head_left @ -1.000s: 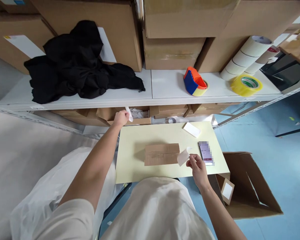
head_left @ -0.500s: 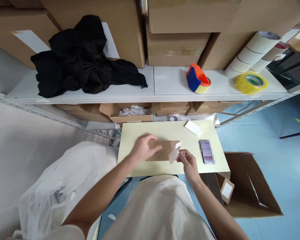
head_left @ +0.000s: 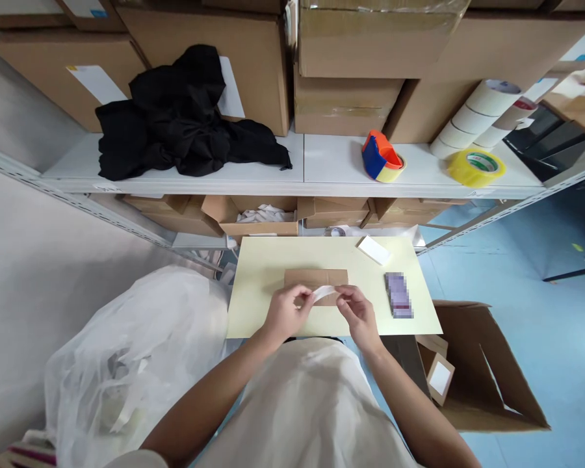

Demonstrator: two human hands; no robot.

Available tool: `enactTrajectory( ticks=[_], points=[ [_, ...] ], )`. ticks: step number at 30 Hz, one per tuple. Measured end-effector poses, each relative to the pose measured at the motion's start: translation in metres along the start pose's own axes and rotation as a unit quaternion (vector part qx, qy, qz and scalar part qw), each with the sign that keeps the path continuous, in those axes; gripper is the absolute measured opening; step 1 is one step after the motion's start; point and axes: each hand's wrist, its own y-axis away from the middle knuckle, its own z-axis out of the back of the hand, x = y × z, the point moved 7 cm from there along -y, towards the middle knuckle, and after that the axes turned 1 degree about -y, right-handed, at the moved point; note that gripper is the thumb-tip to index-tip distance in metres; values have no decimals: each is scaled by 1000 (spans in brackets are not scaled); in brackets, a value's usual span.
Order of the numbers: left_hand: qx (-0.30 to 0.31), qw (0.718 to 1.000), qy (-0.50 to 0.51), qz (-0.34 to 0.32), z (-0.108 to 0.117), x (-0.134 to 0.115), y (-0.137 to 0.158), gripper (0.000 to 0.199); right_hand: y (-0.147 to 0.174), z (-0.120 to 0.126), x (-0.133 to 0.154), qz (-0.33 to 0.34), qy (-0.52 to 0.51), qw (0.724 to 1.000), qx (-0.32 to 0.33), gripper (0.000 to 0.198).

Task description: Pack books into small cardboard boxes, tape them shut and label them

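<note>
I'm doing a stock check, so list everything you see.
Table: 1, cream, centre
Shelves: 2, white, back
Small box: 1, brown, table centre
Strip: 1, white, over box
Phone: 1, purple, table right
Slab: 1, white, table back
Cloth: 1, black, shelf left
Tape dispenser: 1, orange-blue, shelf
Tape rolls: several, white and yellow, shelf right
Boxes: many, brown, shelves
Carton: 1, brown, right
Bag: 1, whitish, left
Left hand: 1, bare, at strip
Right hand: 1, bare, at strip
Shirt: 1, cream, bottom
</note>
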Motion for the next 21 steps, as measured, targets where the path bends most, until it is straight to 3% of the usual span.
enactTrajectory(
  ticks=[3, 5, 8, 11, 15, 21],
  points=[
    [-12, 980, 156, 125, 4, 23, 1, 18, 1, 29, -7, 7, 70, 990, -122, 46],
    [-12, 961, 216, 170, 3, 32, 3, 21, -2, 33, -18, -22, 48, 992, -115, 48],
    [-15, 948, 247, 201, 1, 40, 6, 22, -7, 29, -30, -57, -16, 997, -57, 33],
    [-19, 945, 228, 234, -2, 52, 15, 22, -7, 28, -35, -75, -32, 996, -40, 32],
    [-27, 953, 138, 269, -5, 78, 32, 20, -1, 23, -52, -112, 21, 993, -22, 37],
    [-16, 976, 13, 215, -12, 103, 36, 17, -4, 17, -83, -144, 114, 983, -19, 41]
  ],
)
